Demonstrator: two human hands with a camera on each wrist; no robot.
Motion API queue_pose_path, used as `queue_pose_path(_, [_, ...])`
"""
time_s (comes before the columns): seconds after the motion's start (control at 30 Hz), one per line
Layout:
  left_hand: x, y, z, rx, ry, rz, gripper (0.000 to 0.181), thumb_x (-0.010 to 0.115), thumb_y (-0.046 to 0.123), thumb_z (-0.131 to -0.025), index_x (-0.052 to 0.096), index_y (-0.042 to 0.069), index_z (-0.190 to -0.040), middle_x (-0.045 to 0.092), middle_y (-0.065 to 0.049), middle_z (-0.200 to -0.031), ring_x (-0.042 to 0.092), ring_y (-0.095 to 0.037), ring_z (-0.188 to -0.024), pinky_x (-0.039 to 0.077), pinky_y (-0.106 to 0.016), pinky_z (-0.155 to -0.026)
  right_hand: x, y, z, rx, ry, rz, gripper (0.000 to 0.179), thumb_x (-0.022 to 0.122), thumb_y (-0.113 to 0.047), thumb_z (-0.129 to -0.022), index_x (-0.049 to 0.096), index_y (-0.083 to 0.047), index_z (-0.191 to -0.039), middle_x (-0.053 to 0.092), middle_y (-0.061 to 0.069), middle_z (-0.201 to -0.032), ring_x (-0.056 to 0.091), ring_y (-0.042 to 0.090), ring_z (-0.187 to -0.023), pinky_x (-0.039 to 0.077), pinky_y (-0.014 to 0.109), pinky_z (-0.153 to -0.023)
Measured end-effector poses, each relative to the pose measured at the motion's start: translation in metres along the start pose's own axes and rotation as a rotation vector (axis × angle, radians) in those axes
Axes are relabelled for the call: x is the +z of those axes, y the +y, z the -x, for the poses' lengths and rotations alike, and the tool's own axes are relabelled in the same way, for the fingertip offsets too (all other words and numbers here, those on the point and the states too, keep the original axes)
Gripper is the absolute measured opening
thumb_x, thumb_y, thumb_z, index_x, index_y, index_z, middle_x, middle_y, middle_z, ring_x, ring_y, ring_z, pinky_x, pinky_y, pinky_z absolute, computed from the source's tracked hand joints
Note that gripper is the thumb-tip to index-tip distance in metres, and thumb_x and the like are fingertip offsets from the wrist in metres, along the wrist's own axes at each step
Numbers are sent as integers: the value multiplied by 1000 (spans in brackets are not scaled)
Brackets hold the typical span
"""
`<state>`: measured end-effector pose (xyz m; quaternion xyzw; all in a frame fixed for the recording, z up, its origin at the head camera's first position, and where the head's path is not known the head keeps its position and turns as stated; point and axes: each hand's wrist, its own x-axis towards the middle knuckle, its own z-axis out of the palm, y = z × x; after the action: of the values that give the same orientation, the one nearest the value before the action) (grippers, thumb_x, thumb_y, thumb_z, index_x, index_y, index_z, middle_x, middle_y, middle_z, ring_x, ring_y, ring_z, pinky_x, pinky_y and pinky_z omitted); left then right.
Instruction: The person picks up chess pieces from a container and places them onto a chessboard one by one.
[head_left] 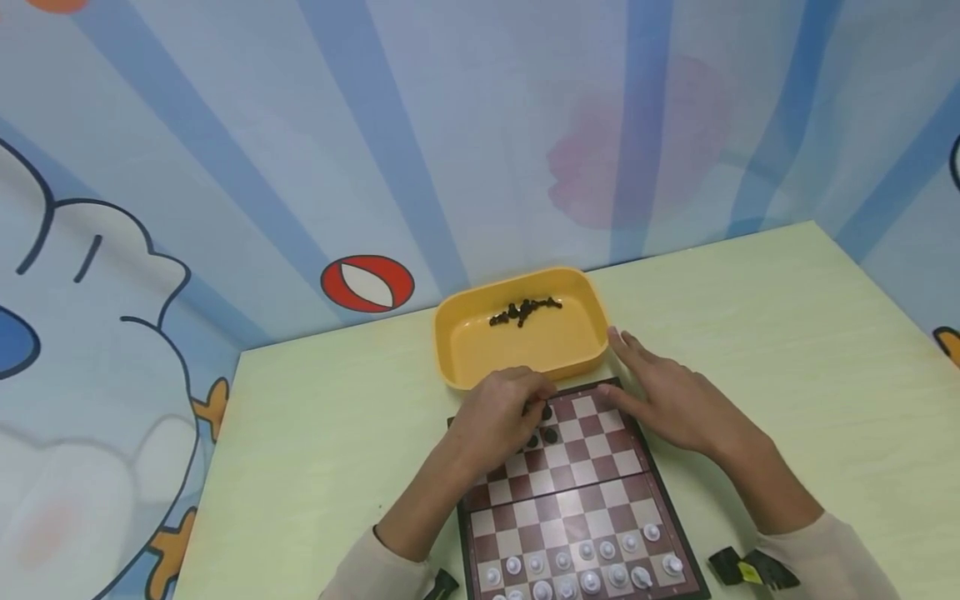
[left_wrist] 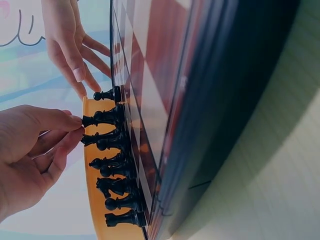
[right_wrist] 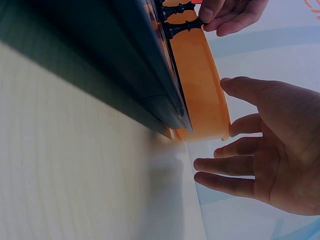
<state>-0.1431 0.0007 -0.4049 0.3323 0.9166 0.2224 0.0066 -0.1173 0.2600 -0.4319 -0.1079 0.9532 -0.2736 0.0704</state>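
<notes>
My left hand [head_left: 504, 412] is over the far left part of the chessboard [head_left: 577, 525], with thumb and fingertips pinching the top of a black chess king [right_wrist: 184, 28]. The king stands upright on the far row, beside the black queen [left_wrist: 102, 139]. Further along stand a black knight [left_wrist: 112, 186], a black rook [left_wrist: 125, 219] and several pawns; in the head view my hand covers most of them. My right hand [head_left: 671, 400] holds nothing. Its fingers are spread and straight near the yellow tray's right corner, its thumb over the board's far right corner.
The yellow tray [head_left: 525, 367] stands just behind the board, against the wall, with several black pieces [head_left: 525, 311] lying in it. White chess pieces [head_left: 590, 581] fill the near rows. A black strap [head_left: 753, 569] hangs by the right sleeve.
</notes>
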Motion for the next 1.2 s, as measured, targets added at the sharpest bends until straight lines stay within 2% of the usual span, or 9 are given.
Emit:
queue_pose_path(0.43, [-4, 1, 2, 12, -27, 4, 17, 76, 6, -98, 80, 14, -112, 78, 3, -101, 67, -7, -87, 59, -22, -82, -1, -2, 0, 3, 0, -4, 85, 55, -54, -108, 16, -12, -171, 24, 23, -174, 43, 53, -148, 45, 71, -110])
queue_pose_path(0.83, [-2, 2, 2, -25, -42, -13, 17, 76, 8, -98, 80, 14, -114, 77, 3, -101, 64, -7, -86, 58, -21, -82, 0, -2, 0, -1, 2, 0, 85, 55, -54, -108, 16, -11, -171, 26, 24, -173, 45, 54, -146, 46, 71, -108])
queue_pose_path(1.2, [-3, 0, 3, -9, -51, -3, 18, 74, 7, -99, 80, 13, -114, 77, 3, -102, 65, -7, -87, 59, -22, -83, 0, -3, 0, 2, 2, -5, 85, 54, -53, -108, 17, -9, -170, 24, 24, -173, 44, 53, -147, 45, 71, -110])
